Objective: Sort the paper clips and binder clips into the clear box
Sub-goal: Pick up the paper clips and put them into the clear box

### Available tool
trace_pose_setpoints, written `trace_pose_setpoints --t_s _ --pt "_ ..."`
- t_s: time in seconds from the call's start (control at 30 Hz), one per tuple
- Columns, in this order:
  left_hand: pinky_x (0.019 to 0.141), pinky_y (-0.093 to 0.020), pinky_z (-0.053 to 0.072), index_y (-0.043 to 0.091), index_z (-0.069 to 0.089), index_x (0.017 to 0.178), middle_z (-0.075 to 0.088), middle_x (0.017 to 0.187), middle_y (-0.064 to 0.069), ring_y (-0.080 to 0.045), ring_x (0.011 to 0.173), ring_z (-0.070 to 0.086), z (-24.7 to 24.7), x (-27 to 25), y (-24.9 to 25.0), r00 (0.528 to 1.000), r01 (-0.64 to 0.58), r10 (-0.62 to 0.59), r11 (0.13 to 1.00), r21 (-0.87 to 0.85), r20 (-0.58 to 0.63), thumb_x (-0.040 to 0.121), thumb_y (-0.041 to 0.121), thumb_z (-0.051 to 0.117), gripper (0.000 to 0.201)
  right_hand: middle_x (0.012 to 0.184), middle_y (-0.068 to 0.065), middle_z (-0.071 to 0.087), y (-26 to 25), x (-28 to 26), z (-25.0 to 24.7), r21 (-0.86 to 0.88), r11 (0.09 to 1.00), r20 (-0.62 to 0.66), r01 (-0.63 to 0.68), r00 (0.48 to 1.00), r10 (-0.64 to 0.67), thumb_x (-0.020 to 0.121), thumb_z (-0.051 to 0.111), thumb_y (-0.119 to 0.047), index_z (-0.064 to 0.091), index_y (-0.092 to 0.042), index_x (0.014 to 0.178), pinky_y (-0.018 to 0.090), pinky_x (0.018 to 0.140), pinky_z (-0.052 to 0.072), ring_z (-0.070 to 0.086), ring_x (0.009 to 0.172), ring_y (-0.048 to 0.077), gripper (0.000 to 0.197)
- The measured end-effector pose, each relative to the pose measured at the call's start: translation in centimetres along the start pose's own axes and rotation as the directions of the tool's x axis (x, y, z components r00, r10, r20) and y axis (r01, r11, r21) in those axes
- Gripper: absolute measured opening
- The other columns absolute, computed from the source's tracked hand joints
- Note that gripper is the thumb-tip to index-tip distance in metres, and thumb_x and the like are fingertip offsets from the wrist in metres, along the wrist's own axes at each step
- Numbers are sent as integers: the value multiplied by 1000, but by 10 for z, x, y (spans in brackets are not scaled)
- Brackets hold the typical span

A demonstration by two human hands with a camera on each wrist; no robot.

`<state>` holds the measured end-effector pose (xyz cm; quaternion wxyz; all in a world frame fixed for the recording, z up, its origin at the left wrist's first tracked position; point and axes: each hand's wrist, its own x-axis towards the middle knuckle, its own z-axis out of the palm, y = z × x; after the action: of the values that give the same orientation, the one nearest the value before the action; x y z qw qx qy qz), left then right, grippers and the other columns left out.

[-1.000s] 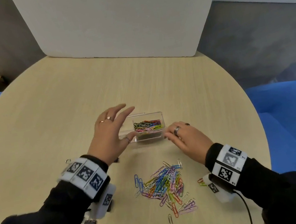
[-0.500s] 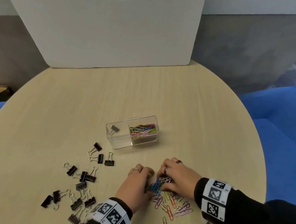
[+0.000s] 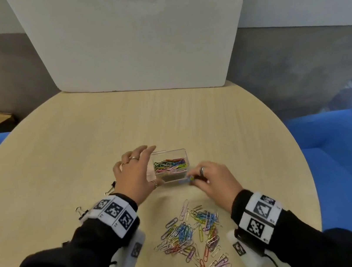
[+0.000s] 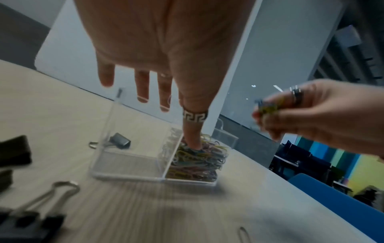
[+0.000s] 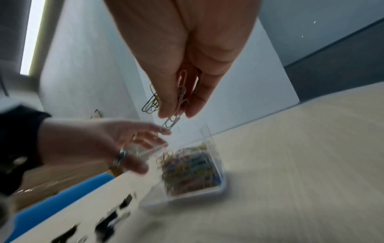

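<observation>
- Round pale wooden table (image 3: 61, 164); near edge: loose coloured wire paper clips (image 3: 192, 233), fewer than half a second ago.
- Right hand (image 3: 214, 180) has risen, pinching a clip bunch (image 5: 176, 98) beside the clear plastic two-compartment box (image 3: 170, 165): a drop seems imminent.
- Left hand (image 3: 135, 176), fingers straight, steadies the box; black binder clips (image 4: 31, 218) lie left, unsorted.

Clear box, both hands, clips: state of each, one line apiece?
clear box: upright, open-topped, two compartments.
right compartment: holds coloured paper clips.
left compartment: one binder clip.
left hand: fingers straight, over the box's left side.
right hand: pinches a bunch of paper clips beside the box.
loose paper clips: piled on table.
</observation>
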<state>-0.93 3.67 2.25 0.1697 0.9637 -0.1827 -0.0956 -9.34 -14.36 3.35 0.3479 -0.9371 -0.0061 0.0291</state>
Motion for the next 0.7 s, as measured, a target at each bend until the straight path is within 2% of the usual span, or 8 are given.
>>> trace_pose_setpoints --t_s 0.1,0.2,0.3,0.37,0.43,0.5,0.57,0.7 --pt "100 -40 36 34 28 139 44 138 3 -22 125 35 4 9 -7 998 -12 13 1000 -16 57 75 27 72 78 98 6 66 -14 32 -8 -11 998 -113 61 992 -62 87 60 -11 68 -11 104 18 82 36 50 88 12 20" --pt "95 -38 40 30 34 137 53 128 0 -23 117 40 5 11 -8 999 -8 11 997 -80 36 75 17 72 74 107 8 64 -19 58 -1 -125 991 -36 55 998 -59 89 55 -13 64 -10 113 25 90 35 49 106 21 26" --pt "94 -37 40 30 37 135 55 125 0 -23 115 41 5 11 -10 999 -12 15 994 -112 31 74 13 72 72 116 6 61 -15 65 6 -266 962 68 60 997 -43 90 54 -19 58 -14 122 29 96 35 45 113 20 33" --pt "93 -35 40 30 37 135 55 124 1 -23 114 41 5 12 -11 999 -19 23 992 -121 27 75 11 71 72 111 8 64 -10 63 7 -304 946 30 115 993 -111 87 58 -20 60 -13 119 37 95 40 51 108 24 32" --pt "91 -34 39 30 38 135 56 122 1 -22 112 41 6 13 -12 999 -20 23 991 -130 23 74 11 71 72 95 8 70 -4 58 7 -330 923 -55 201 971 -231 80 67 -18 69 -11 102 47 81 48 59 92 29 23" --pt "89 -33 39 31 37 135 56 121 2 -22 111 41 6 12 -12 1000 -18 21 992 -129 23 74 13 72 72 88 -2 72 2 53 11 -428 862 -48 272 946 -322 78 66 -30 72 -17 94 40 70 49 60 84 26 22" --pt "88 -32 39 31 37 135 56 121 2 -21 110 41 7 12 -12 1000 -18 21 993 -119 22 74 13 72 72 90 -12 70 4 51 17 -552 770 46 319 934 -353 77 54 -46 71 -26 96 33 66 46 59 82 19 31" --pt "89 -33 41 31 37 135 56 120 2 -21 110 42 7 13 -12 1000 -19 21 992 -121 15 74 11 71 73 87 -17 68 14 52 18 -640 694 83 331 927 -366 77 45 -50 70 -32 93 28 65 43 58 79 15 35"
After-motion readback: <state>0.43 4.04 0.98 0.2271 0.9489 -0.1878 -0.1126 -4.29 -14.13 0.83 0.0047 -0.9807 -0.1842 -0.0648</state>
